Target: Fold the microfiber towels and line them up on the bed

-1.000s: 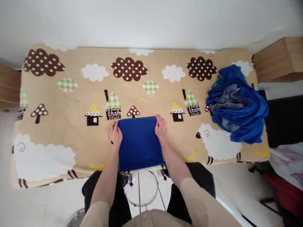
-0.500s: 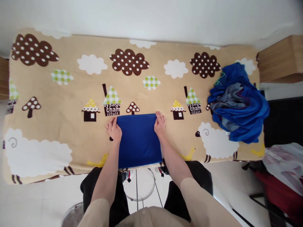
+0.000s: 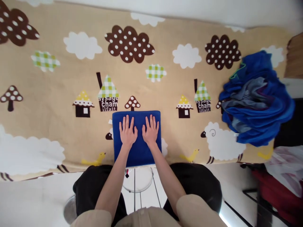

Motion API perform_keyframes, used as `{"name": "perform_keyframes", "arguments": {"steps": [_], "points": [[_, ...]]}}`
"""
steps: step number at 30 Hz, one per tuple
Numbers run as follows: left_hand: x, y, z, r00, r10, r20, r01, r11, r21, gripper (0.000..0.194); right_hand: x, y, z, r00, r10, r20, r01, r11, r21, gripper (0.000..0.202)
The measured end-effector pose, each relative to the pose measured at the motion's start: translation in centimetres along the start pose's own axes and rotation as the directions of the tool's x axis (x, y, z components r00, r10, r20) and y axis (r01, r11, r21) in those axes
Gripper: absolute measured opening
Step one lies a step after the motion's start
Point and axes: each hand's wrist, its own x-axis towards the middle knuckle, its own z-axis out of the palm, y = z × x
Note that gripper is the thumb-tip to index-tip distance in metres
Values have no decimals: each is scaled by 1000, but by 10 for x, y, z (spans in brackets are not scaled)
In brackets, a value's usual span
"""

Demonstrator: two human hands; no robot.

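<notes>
A folded blue cloth lies flat as a neat rectangle at the front edge of the patterned bed cover, just before my lap. Both palms rest on its upper half. My left hand is flat with its fingers spread, left of the cloth's middle. To the right of the middle, my right hand also lies flat, fingers apart. A small white tag sticks out from the cloth's left side.
Crumpled blue and grey cloths are heaped on the right end of the bed cover. A wall runs along the far side. On the right stand a wooden block and a white plastic bag over something red.
My hands have moved from the cloth's upper corners inward onto its top, now lying flat. The view has come closer to the bed.
</notes>
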Motion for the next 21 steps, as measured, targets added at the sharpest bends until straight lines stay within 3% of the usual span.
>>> {"name": "perform_keyframes", "arguments": {"steps": [4,7,11,13,14,16,18,20,21], "points": [[-5,-11,-8,999,41,14,-41,999,15,60,1,6,-3,999,-34,29,34,999,17,57],[-15,-38,-24,999,50,21,-51,998,46,58,1,24,-13,994,-86,60,84,996,27,58],[-37,-67,-48,994,-103,-29,106,989,104,58,-1,63,-36,995,-35,92,35,999,1,61],[-53,-62,-54,990,-132,-59,138,984,115,60,-11,75,-47,994,25,104,-24,1000,-12,60],[-63,-55,-55,995,-87,-48,92,990,110,59,-20,75,-52,994,64,94,-63,998,-19,60],[-85,-36,-52,992,114,46,-117,991,63,58,-46,66,-56,993,102,59,-101,995,-16,59],[-108,-21,-46,954,266,137,-268,964,-7,58,-81,48,-52,997,-20,70,18,1000,25,57],[-128,-17,-40,969,193,151,-192,981,-22,58,-118,33,-42,968,-207,143,197,977,82,56],[-136,-20,-38,987,92,135,-92,996,-9,58,-136,30,-35,964,-206,171,193,977,86,57]]}}
